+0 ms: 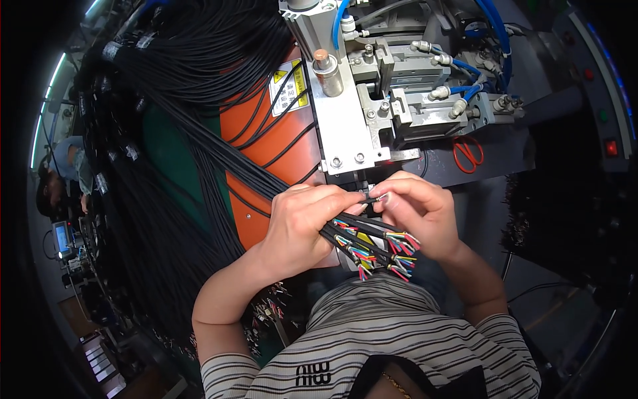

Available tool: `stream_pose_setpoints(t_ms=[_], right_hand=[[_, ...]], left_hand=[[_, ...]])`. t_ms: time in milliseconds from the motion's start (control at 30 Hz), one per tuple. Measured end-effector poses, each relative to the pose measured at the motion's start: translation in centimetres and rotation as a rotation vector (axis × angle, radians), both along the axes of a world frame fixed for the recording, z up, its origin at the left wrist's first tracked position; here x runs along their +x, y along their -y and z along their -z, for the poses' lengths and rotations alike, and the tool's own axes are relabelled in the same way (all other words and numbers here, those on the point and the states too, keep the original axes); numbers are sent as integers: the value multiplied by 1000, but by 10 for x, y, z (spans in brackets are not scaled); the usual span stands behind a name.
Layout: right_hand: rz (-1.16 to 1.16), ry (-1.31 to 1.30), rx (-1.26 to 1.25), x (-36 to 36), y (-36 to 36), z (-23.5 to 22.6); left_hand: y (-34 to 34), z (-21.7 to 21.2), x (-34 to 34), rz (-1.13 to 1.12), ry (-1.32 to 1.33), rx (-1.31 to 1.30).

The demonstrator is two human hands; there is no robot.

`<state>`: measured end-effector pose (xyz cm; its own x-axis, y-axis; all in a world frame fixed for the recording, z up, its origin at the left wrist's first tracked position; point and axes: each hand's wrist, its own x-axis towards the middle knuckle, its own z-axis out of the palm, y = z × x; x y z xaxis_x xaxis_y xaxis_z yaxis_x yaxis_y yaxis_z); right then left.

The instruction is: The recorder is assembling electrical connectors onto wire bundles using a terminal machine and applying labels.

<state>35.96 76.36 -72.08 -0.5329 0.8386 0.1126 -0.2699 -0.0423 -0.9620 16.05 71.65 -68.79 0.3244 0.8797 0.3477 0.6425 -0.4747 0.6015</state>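
I am pinching one black cable end between the fingers of my left hand and my right hand, just beneath the metal press machine. My left fingers are also gripping a bundle of several stripped cables, too crowded to count, their coloured wires fanning beneath my curled right palm. Both forearms are rising from below.

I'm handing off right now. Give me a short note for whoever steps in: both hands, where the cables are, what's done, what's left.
Left hand: grip closed on a bunch of black cables, coloured wire ends fanned toward the body.
Right hand: fingertips pinch one cable end just below the machine.
Big cable bundle hangs at left over the orange panel; red scissors lie at right.
Done: cannot tell.
Left: the cables in the left hand.
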Motion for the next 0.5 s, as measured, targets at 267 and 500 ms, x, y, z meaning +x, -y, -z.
stream_pose_setpoints(t_ms=[267,500], right_hand=[[-230,48,-449,11,-19,-16],[133,169,396,-2,14,-4]], left_hand=[[1,-1,20,-27,-117,239],[-3,6,16,-73,61,112]])
